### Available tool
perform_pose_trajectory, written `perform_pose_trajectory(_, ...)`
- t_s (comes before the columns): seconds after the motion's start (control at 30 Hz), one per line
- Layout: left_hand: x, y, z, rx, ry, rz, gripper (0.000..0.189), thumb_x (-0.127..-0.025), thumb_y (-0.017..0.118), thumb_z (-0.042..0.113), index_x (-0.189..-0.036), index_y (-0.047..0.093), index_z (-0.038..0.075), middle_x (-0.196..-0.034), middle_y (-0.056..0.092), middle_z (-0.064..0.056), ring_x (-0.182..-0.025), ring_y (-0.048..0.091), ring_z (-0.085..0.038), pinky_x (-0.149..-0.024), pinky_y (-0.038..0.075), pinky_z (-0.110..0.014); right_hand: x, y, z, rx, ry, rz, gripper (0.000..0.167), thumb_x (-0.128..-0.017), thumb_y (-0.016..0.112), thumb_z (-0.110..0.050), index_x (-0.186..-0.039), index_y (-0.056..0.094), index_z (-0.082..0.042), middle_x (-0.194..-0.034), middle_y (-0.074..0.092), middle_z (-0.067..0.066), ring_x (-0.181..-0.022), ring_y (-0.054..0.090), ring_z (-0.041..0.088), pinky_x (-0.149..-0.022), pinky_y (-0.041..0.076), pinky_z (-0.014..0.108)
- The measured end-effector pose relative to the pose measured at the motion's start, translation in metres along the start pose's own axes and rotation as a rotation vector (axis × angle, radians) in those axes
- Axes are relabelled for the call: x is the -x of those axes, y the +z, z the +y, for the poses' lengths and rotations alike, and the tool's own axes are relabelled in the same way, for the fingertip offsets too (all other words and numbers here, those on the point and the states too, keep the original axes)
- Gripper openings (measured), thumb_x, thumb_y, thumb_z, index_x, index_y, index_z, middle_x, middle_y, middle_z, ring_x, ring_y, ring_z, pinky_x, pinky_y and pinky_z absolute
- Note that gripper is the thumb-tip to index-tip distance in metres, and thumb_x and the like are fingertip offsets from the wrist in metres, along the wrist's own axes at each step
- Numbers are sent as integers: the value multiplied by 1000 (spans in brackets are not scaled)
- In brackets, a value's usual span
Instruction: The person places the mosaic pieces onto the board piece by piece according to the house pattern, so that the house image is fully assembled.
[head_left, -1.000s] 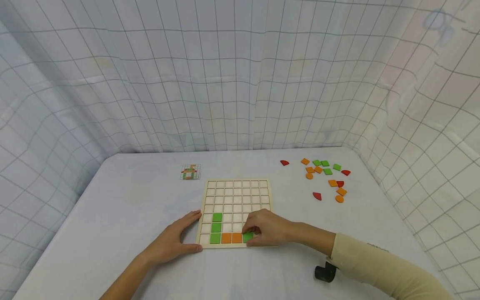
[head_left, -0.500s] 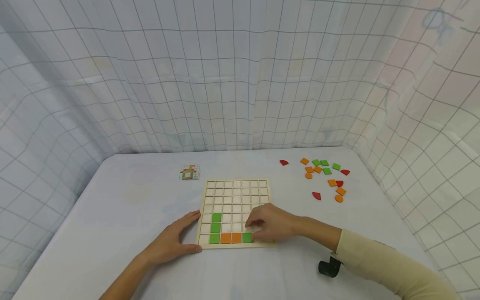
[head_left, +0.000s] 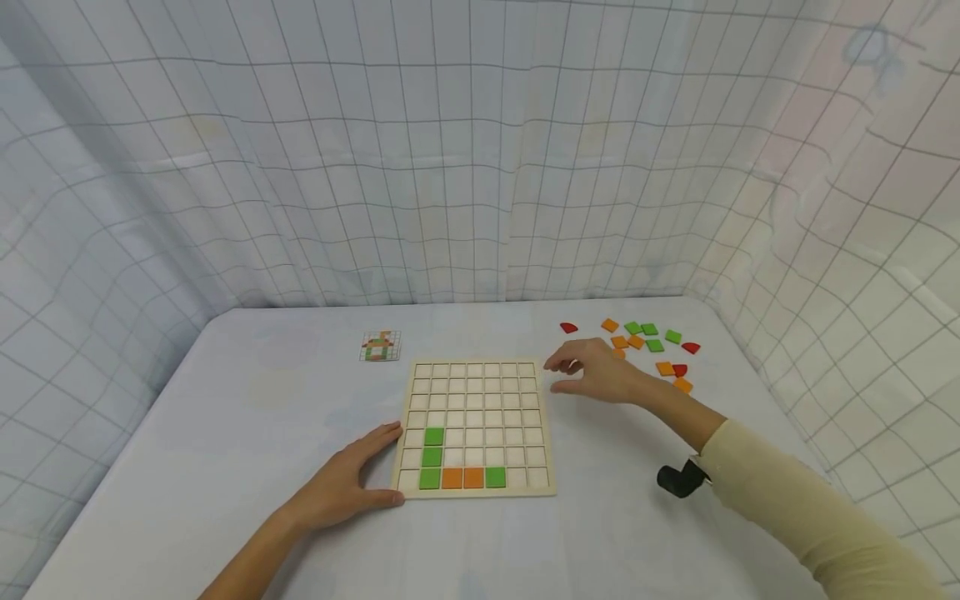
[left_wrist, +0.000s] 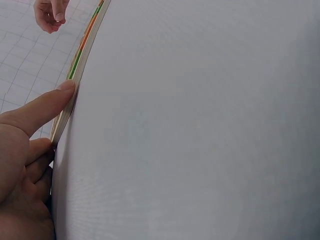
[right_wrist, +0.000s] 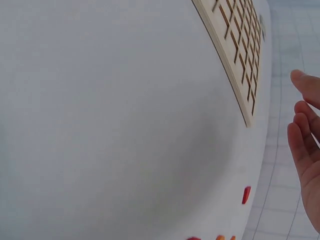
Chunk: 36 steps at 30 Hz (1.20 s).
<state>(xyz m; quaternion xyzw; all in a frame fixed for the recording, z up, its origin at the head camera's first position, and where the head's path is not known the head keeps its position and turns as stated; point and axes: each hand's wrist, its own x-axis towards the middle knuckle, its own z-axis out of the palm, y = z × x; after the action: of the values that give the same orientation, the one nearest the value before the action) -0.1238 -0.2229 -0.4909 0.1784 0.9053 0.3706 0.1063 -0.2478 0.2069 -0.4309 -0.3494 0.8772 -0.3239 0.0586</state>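
A pale wooden grid board [head_left: 480, 492] lies in the middle of the table in the head view. Three green square tiles [head_left: 432, 457] form a column at its left. Along the bottom row sit two orange square tiles [head_left: 452, 478], followed by one green tile [head_left: 496, 477]. My left hand [head_left: 348, 479] rests against the board's left side, thumb [left_wrist: 66, 86] at its near corner and fingers on the edge. My right hand [head_left: 600, 371] hovers beyond the board's far right corner, fingers loosely bent and apart from the thumb, with nothing between them.
Loose green tiles [head_left: 655, 346], orange tiles [head_left: 665, 368] and red quarter-circle pieces [head_left: 568, 327] lie scattered at the back right; my right hand and arm cover some. A small pattern card [head_left: 381, 345] lies behind the board. Gridded white curtains [head_left: 480, 167] surround the table.
My right hand has let go of the green tile in the bottom row and moved away from the board, back and to the right. The left hand has stayed in place.
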Motion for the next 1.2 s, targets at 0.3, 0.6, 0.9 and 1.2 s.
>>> perform_pose_trajectory(0.3,1,0,0,-4,5,6,99,-79,86,53,-158,44,12,-164,36,-11,-151,27,-41,-118,23,-66,6,-38,44,18,139,138,36,-89,84,-11,-119,72,5,-114,71,19,-102,65,35,-91,58,43)
perform_pose_trajectory(0.6,1,0,0,-1,3,2,99,-79,86,53,-158,43,12,-165,35,-11,-151,27,-41,-118,23,-66,21,-67,73,53,331,156,40,-95,78,-16,-127,68,4,-121,68,22,-109,62,36,-91,56,48)
perform_pose_trajectory(0.9,1,0,0,5,0,-5,99,-80,86,53,-159,43,11,-165,35,-11,-151,27,-42,-118,22,-66,50,-82,111,109,475,171,37,-98,71,-15,-130,66,4,-121,66,23,-112,58,40,-94,50,55)
perform_pose_trajectory(1.2,1,0,-2,1,5,-1,99,-80,85,54,-159,43,12,-165,35,-11,-151,26,-41,-118,22,-66,80,-79,136,35,605,149,46,-98,66,-16,-138,59,5,-129,60,32,-113,59,45,-96,52,57)
